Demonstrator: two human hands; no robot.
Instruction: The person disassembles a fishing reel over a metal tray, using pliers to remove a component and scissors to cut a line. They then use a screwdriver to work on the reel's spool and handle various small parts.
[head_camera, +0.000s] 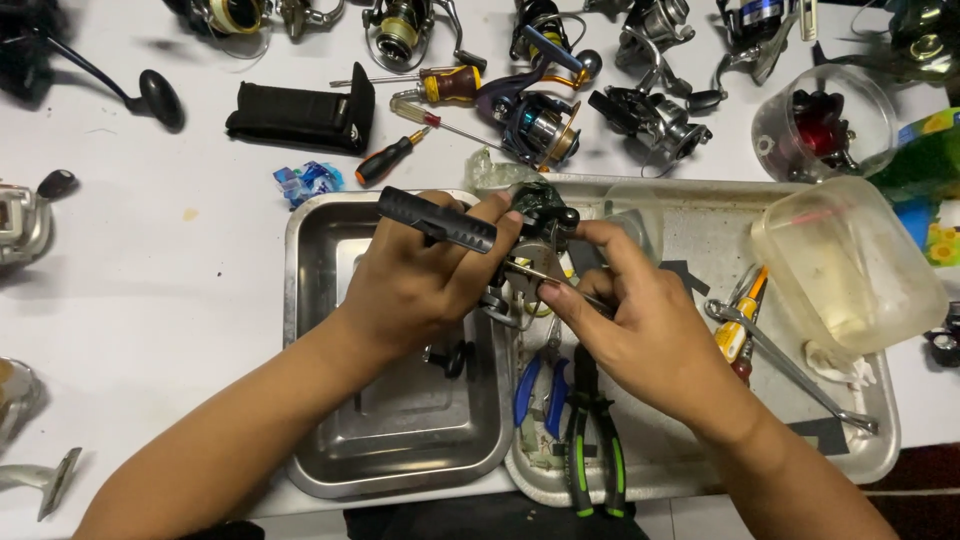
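My left hand (415, 285) grips a dark fishing reel (540, 215) by its body, above the gap between two metal trays, and the reel's black handle (437, 217) sticks out to the left over my fingers. My right hand (640, 320) pinches a thin metal tool (545, 274) whose tip touches the reel's underside. Both hands are closed around what they hold. Part of the reel is hidden behind my fingers.
A deep steel tray (310, 330) lies under my left hand. A flat tray (720, 220) on the right holds pliers (590, 440), a wrench (790, 370), a small screwdriver (735, 330) and a clear plastic tub (850, 265). Several reels, screwdrivers and a black case (300, 115) lie on the white table behind.
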